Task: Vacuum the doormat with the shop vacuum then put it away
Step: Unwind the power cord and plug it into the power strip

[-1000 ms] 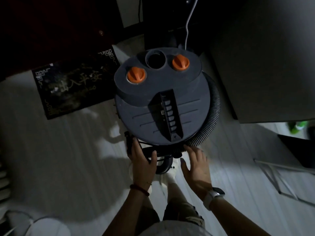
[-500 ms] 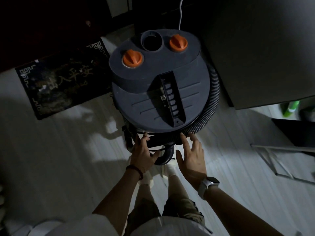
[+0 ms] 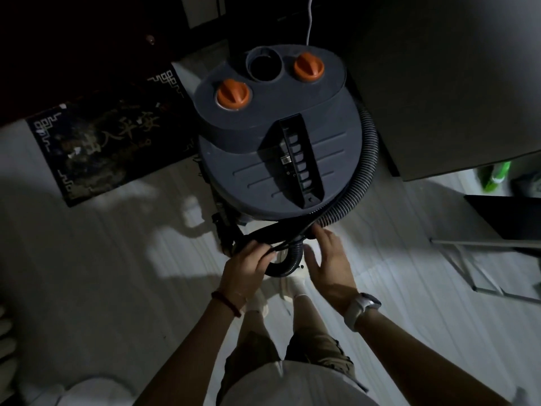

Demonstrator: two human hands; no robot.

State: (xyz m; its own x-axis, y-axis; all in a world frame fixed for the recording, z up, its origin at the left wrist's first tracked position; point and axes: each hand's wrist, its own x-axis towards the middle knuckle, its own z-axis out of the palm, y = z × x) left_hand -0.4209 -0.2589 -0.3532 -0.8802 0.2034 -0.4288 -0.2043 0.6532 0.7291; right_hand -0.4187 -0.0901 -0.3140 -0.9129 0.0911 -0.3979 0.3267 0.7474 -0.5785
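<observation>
Pale floor [image 3: 102, 288] fills the frame's lower half. My left hand [image 3: 246, 266] curls its fingers around the black hose [image 3: 358, 177] to free it; right hand [image 3: 328, 263] spread, steadying. Vacuum [image 3: 278, 136] stands centre; mat [image 3: 102, 142] lies upper left.

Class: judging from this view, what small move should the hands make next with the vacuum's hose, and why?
Probably lift the curved hose end free. The left hand already grips it below the shop vacuum, the right hand rests open beside it, and the doormat looks littered.
</observation>
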